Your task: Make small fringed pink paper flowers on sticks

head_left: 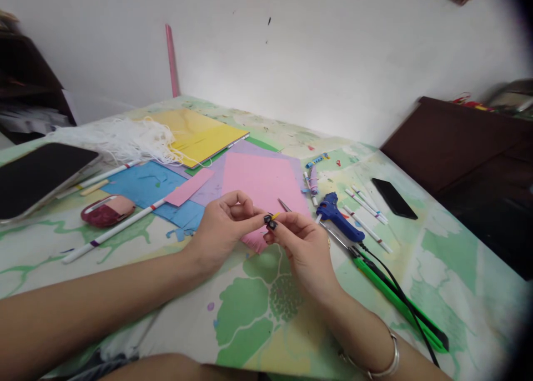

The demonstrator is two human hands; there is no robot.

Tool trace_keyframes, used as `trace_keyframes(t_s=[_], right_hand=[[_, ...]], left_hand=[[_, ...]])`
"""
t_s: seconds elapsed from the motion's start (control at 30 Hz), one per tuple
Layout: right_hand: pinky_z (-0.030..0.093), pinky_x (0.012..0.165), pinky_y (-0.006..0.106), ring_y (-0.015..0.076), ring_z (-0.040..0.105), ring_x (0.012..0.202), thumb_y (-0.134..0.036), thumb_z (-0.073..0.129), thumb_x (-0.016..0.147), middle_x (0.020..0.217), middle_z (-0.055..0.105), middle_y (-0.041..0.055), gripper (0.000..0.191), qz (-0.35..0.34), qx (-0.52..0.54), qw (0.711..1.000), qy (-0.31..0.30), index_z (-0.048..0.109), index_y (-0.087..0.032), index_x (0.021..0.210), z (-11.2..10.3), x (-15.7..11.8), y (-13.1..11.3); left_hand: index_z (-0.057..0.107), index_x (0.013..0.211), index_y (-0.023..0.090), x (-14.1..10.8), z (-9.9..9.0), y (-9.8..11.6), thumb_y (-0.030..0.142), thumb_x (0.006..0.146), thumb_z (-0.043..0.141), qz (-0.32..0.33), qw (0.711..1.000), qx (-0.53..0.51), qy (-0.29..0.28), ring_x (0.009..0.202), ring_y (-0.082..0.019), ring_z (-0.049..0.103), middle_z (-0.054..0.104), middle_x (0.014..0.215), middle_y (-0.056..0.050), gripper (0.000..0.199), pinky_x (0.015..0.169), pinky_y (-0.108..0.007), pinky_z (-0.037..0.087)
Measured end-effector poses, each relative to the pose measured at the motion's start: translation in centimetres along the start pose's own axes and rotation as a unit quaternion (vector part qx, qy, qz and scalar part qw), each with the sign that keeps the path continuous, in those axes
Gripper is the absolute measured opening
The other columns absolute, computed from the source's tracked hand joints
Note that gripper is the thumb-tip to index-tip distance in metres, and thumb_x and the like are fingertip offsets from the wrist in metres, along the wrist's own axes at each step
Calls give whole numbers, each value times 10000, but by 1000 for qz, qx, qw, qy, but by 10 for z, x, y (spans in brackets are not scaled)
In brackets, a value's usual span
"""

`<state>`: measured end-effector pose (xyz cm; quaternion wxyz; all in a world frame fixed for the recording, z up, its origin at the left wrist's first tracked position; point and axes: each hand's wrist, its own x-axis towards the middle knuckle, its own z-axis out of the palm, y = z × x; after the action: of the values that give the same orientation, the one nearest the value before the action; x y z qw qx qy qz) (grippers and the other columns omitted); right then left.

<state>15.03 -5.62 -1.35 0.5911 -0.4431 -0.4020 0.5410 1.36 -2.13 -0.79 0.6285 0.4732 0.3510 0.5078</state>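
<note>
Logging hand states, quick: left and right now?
Left hand: fingers closed in a pinch beside the right's; exact grip can't be told.
Right hand: closed, pinching a small yellow piece.

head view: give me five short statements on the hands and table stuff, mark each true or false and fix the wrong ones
1. The left hand and right hand meet at a small yellow piece. True.
2. The glue gun is red. False: the glue gun is blue.
3. A bracelet circles the right wrist. True.
4. The white string lies at the right of the picture. False: the white string lies at the left.
5. The pink sheet lies over part of the purple sheet. True.
</note>
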Motion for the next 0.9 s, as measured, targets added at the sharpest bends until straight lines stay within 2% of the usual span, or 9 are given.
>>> trace_keyframes(t_s=[0.33,0.57,0.77,0.9], right_hand=[[460,567,229,101,578,563,-210,684,727,616,620,3,84,-2,12,1000,-3,641,-140,744,0,1,2],[434,549,201,83,554,544,-168,653,732,582,596,-14,54,-4,0,1000,-6,614,-136,713,-2,2,4],[446,546,208,89,569,545,-198,677,719,613,602,-19,101,-9,12,1000,10,591,-147,733,-1,3,4],[471,581,242,104,580,562,-222,680,724,632,618,-7,116,-16,23,999,25,600,-151,769,-1,3,2]], left_hand=[[463,636,165,-2,2,1,177,658,746,-8,1000,0,-2,629,-89,645,673,667,42,284,611,-180,499],[481,631,163,-2,3,0,189,651,750,1,999,35,4,627,-93,644,659,641,43,271,607,-180,496],[493,664,167,-3,2,0,219,666,735,6,998,64,0,688,-129,660,684,696,8,248,643,-218,510],[477,672,171,-6,4,3,176,690,693,1,998,65,-16,728,-152,674,720,808,-24,217,665,-245,522]])
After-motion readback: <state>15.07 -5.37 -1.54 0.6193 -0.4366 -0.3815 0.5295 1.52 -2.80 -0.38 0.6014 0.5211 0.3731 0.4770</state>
